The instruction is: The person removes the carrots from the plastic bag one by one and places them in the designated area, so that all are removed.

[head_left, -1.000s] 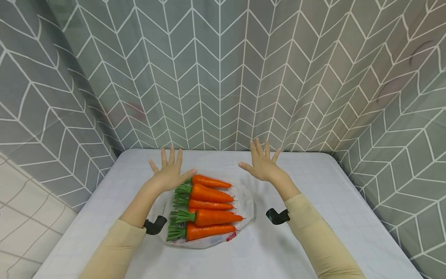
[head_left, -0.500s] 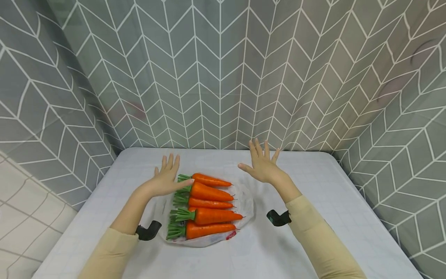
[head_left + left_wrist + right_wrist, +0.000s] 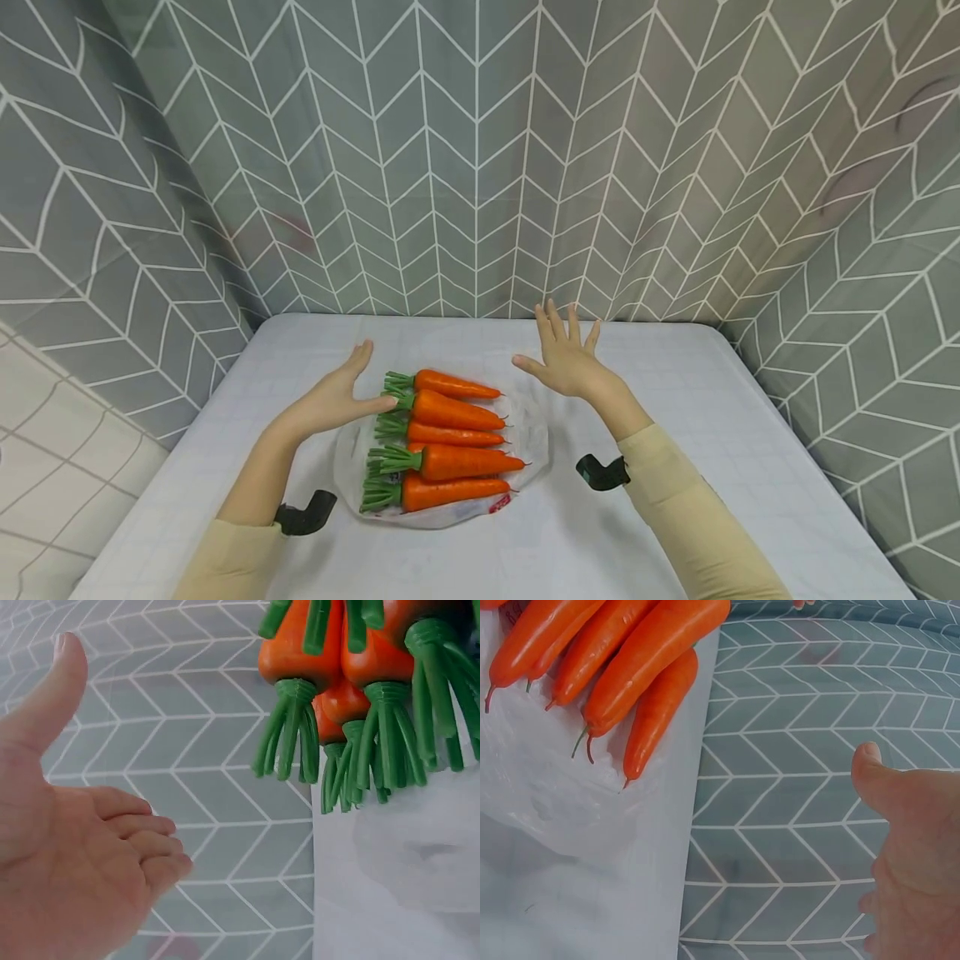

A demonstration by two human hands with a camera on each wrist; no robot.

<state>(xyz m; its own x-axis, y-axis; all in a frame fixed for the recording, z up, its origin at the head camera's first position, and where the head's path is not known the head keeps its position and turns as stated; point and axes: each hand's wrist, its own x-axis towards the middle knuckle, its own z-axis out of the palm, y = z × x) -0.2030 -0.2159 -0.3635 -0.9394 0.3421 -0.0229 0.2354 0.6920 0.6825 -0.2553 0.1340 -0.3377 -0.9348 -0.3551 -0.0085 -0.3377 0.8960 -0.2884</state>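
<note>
Several orange carrots [image 3: 457,461] with short green stems lie side by side on a clear plastic bag [image 3: 534,433], tips toward the right. My left hand [image 3: 330,402] hovers at their stem side, palm turned inward and thumb pointing toward the green stems [image 3: 393,460]. In the left wrist view its fingers [image 3: 142,832] are extended, with nothing held. My right hand [image 3: 567,360] is raised to the right of the carrot tips, fingers spread and holding nothing. The right wrist view shows its thumb [image 3: 877,776] apart from the carrots [image 3: 660,712].
A white cloth-covered table [image 3: 637,533] bears the bag. Grey curtains [image 3: 480,167] with a white chevron pattern stand behind it and on both sides. White tiling [image 3: 60,467] shows at the lower left. A black wrist mount [image 3: 306,512] sticks out from each sleeve.
My left hand has turned from palm-down with spread fingers to palm inward, moving slightly left and nearer. My right hand stays almost in place. The carrots have not moved.
</note>
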